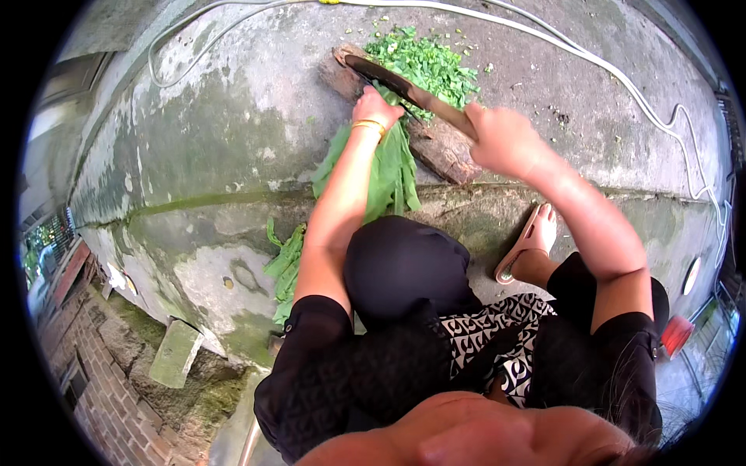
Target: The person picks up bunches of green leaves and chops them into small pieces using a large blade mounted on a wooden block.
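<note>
My left hand [376, 110] is closed on a bunch of large green leaves [395, 175], pressing it down on a rough wooden log [444, 153]. The leaf ends hang toward my knee. In my right hand [505, 141] is the wooden handle of a long dark-bladed knife [404, 87]. Its blade slants up and left across the log, just beyond my left fingers. A heap of chopped greens [423, 64] lies on the far side of the log, with small bits scattered around it.
A pale hose [571, 46] runs along the far concrete and down the right. More leafy greens [287, 264] lie by my left forearm. A ledge edge [233, 200] crosses in front of me. My sandalled foot [532, 237] is near the log. A red object [677, 335] is at far right.
</note>
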Action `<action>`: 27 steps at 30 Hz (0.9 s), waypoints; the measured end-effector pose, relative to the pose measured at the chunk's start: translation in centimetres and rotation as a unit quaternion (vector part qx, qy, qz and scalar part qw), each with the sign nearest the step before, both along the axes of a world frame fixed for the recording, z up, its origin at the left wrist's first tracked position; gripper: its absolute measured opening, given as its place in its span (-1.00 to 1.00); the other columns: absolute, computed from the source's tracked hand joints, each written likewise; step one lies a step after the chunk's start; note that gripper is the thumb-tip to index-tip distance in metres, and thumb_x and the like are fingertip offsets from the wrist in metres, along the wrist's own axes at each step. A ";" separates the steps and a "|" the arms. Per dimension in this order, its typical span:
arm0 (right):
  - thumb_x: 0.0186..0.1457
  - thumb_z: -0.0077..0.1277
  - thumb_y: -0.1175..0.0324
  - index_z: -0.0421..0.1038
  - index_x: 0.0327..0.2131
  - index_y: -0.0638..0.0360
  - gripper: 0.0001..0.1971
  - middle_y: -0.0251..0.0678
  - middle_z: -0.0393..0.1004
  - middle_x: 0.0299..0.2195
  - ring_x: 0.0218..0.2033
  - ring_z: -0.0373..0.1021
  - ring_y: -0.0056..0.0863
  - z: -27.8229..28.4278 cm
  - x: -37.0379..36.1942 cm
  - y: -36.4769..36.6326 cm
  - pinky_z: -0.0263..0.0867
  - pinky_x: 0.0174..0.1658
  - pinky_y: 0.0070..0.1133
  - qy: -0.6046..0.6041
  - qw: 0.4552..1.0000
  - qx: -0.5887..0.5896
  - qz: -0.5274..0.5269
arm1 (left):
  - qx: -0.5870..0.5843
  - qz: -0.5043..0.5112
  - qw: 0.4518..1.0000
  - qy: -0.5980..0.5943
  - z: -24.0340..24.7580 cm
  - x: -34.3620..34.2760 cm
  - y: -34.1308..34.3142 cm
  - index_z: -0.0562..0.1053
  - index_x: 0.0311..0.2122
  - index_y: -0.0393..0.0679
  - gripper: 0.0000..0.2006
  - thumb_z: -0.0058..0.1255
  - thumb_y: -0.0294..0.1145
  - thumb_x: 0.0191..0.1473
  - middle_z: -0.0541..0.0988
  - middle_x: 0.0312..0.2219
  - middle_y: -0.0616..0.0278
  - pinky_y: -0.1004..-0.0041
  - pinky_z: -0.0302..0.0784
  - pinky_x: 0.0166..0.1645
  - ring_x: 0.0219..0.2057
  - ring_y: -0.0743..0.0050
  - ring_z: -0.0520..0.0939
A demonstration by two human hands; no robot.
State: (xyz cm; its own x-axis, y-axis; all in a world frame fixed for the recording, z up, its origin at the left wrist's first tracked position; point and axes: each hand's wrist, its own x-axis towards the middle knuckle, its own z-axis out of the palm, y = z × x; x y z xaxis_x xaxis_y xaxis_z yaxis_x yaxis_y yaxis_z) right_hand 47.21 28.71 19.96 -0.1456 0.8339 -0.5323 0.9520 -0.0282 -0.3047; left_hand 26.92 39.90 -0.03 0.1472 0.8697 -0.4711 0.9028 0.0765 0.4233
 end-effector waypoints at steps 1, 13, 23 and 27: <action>-0.11 -0.04 0.49 0.21 0.22 -0.04 -0.30 -0.05 0.57 -0.37 -0.34 0.55 -0.05 3.5 -0.8 3.1 0.49 -0.26 -0.23 0.005 0.998 0.033 0.045 | -0.015 0.004 1.000 0.020 -1.0 0.0 0.1 0.28 -0.01 -0.43 -0.22 0.34 -0.09 -0.26 0.53 -0.06 -0.31 0.16 0.50 0.11 0.00 -0.22 0.57; -0.09 -0.03 0.54 0.10 -0.09 0.26 -0.56 0.15 0.52 -0.40 -0.43 0.49 0.13 -6.7 -4.0 -7.2 0.42 -0.32 -0.10 0.090 0.992 0.036 -0.076 | 0.001 -0.015 0.998 0.068 -1.2 -3.0 -1.1 0.01 0.34 -0.20 0.24 0.45 0.16 -0.40 0.18 0.27 -0.16 -0.16 -0.04 0.37 0.33 -0.19 0.13; -0.07 -0.01 0.48 0.14 -0.09 0.26 -0.57 0.14 0.53 -0.40 -0.35 0.50 0.13 -9.6 -0.7 -6.8 0.42 -0.26 -0.11 0.061 0.995 0.020 -0.078 | 0.233 0.088 0.964 -0.099 -7.7 -2.5 -3.9 0.32 0.13 -0.03 -0.16 0.38 -0.17 -0.38 0.55 -0.09 0.01 0.04 0.42 0.09 -0.02 -0.10 0.54; -0.06 -0.03 0.48 0.19 -0.04 0.33 -0.56 0.05 0.55 -0.33 -0.26 0.52 0.03 -2.8 -0.6 -1.0 0.45 -0.15 -0.15 0.020 0.996 -0.081 -0.017 | 0.173 0.075 0.981 -0.051 -6.5 -3.2 -2.6 0.38 0.05 -0.02 -0.28 0.32 -0.11 -0.33 0.60 -0.14 0.03 0.03 0.45 0.02 -0.08 -0.09 0.59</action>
State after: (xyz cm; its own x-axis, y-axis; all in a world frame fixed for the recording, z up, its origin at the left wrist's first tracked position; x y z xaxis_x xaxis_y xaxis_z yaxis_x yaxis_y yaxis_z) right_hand 46.61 27.72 17.20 -0.1420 0.7430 -0.6540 0.9368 -0.1125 -0.3313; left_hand 23.76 37.26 -6.55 0.0365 0.9904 -0.1332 0.8438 0.0409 0.5352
